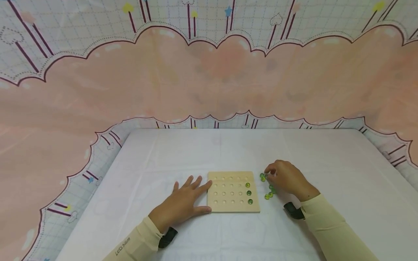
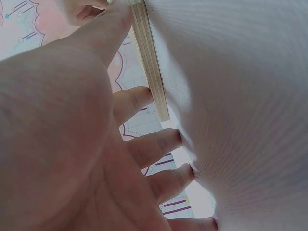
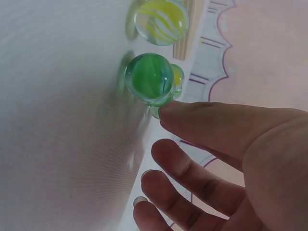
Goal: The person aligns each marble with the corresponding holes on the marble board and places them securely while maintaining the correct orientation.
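Observation:
A pale wooden board (image 1: 228, 208) with rows of round hollows lies flat on the table. Three glass marbles, one yellow-green and two green (image 1: 249, 193), sit in its right-hand column. My left hand (image 1: 183, 203) rests spread at the board's left side, thumb and index finger touching its edge. Right of the board, my right hand (image 1: 289, 179) brings thumb and index finger together at a small marble (image 3: 154, 112), mostly hidden by the thumb. Close by are loose marbles, a green one (image 3: 150, 77) and a yellow-streaked one (image 3: 161, 21) among them.
Several loose green and yellow marbles (image 1: 266, 197) lie between the board and my right hand. White cloth (image 1: 183, 152) covers the table, whose far edge meets a patterned peach backdrop (image 1: 209, 79). A dark wrist device (image 1: 167, 237) sits under the left sleeve.

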Motion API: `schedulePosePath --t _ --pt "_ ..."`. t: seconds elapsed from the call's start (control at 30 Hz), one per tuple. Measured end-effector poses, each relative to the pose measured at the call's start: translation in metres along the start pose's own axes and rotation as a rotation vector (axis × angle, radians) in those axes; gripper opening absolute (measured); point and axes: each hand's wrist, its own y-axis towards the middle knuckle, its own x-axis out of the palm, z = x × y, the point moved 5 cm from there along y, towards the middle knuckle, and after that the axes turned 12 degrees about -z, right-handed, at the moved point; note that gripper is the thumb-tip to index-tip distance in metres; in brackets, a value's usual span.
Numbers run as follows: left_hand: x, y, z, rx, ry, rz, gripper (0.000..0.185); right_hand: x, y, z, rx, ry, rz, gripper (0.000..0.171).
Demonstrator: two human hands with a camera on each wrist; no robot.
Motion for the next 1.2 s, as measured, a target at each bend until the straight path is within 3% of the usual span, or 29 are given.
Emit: schedulePosePath --t 0.53,1.2 --pt "-0.0014 -0.0006 0.0013 -0.004 -0.004 0.003 0.082 0.0008 -0.0031 -0.0008 0.001 -0.005 -0.019 0.013" --pt "0.0003 -0.0001 0.0008 -0.006 0.001 -0.006 0.082 -0.0043 -0.0040 -0.0078 -0.036 -0.015 0.025 0.011"
